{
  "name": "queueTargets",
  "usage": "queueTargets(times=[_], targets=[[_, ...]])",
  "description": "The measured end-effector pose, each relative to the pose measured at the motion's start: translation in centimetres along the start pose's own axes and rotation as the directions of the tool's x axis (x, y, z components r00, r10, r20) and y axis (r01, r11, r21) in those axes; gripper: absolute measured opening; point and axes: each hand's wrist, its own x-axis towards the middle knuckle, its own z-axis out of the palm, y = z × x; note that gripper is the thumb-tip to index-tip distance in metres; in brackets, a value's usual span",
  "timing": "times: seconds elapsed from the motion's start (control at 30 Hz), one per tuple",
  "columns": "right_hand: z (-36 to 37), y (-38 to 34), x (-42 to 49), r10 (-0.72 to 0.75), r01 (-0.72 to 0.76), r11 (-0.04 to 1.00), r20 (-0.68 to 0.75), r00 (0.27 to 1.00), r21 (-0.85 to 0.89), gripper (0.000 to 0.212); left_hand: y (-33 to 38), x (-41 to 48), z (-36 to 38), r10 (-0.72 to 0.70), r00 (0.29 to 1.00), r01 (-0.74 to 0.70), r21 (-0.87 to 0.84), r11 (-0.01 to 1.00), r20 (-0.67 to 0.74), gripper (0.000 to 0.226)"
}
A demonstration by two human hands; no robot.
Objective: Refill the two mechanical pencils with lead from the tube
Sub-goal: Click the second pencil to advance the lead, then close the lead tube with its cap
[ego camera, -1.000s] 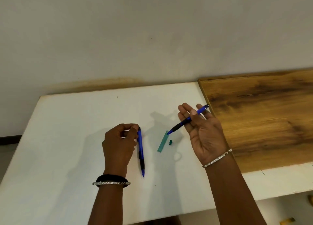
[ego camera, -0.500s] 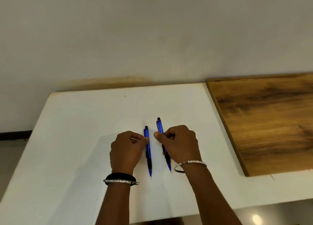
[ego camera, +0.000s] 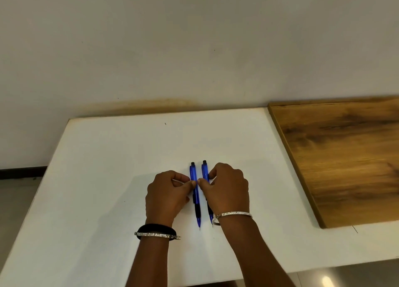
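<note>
Two blue mechanical pencils with black grips lie side by side on the white table [ego camera: 103,170], tips pointing toward me. My left hand [ego camera: 166,198] is curled beside the left pencil [ego camera: 192,172], its thumb and fingertip pressed against the barrel. My right hand [ego camera: 226,189] pinches the right pencil [ego camera: 204,170] between thumb and forefinger and covers its lower half. The two thumbs almost touch between the barrels. The lead tube is not visible.
A brown wooden board [ego camera: 345,157] lies on the right part of the table. A plain wall rises right behind the table's far edge. The table's left and near edges drop to the floor.
My right hand came down from the air and laid its pencil beside the left one. The two pencils are now close and parallel. The green tube and its cap, seen a second ago, are out of sight.
</note>
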Motion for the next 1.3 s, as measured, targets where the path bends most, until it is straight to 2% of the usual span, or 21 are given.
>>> queueTargets(times=[0.27,0.47,0.93,1.03,1.13,1.2,1.3], targets=[[0.4,-0.6,-0.2,0.002,-0.006,0.996,-0.033,0.999,-0.094,0.033,-0.4,0.4,-0.3,0.01,1.0,-0.01,0.001,1.0,0.018,0.013],[0.5,-0.7,0.1,0.044,-0.045,0.998,-0.027,0.999,-0.045,0.028,-0.7,0.5,-0.2,0.032,0.999,-0.032,0.019,0.999,0.012,0.01],[0.5,-0.3,0.3,0.041,-0.037,0.997,-0.061,0.997,0.067,0.024,-0.5,0.3,-0.1,0.041,0.999,-0.04,0.041,0.998,-0.013,0.01],[-0.1,-0.1,0.6,0.062,-0.055,0.991,-0.047,0.997,0.123,0.028,-0.4,0.2,-0.1,0.055,0.997,-0.052,0.052,0.997,-0.058,0.01],[-1.6,0.6,1.3,0.125,-0.107,0.955,-0.046,0.991,0.278,0.029,0.0,-0.1,-0.2,0.095,0.988,-0.089,0.056,0.994,-0.121,0.008],[-3.0,1.5,1.8,0.161,-0.12,0.922,-0.082,0.984,0.368,0.026,0.4,-0.4,-0.3,0.137,0.976,-0.131,0.05,0.99,-0.168,0.007],[-4.8,3.2,2.3,0.193,-0.11,0.914,-0.179,0.965,0.39,0.019,1.5,-1.1,0.3,0.202,0.956,-0.196,0.05,0.979,-0.21,0.007]])
